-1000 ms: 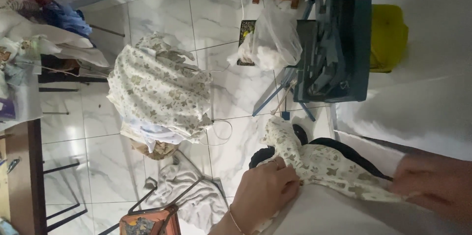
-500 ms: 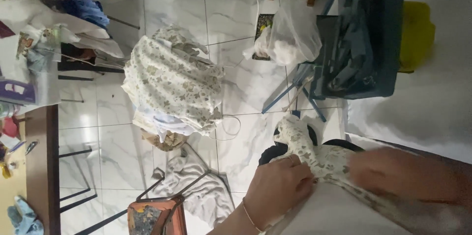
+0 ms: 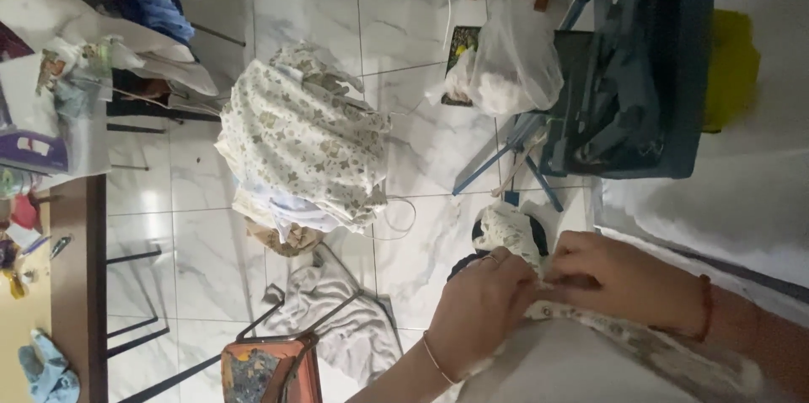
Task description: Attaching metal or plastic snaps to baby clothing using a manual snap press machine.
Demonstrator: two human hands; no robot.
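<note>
The floral-print garment (image 3: 514,234) lies along the edge of a white padded surface (image 3: 573,365) at the lower right, with one end hanging free over the tiled floor (image 3: 202,243). The left hand (image 3: 484,310) is closed on the cloth, fingers curled over its edge. The right hand (image 3: 624,281) meets it from the opposite side, fingertips pinched on the same fold; the exact grip is partly hidden. The two hands are touching. On the floor beyond them sits a pile of matching floral cloth (image 3: 303,150). A clear plastic bag (image 3: 510,74) rests near a dark blue frame (image 3: 632,74).
</note>
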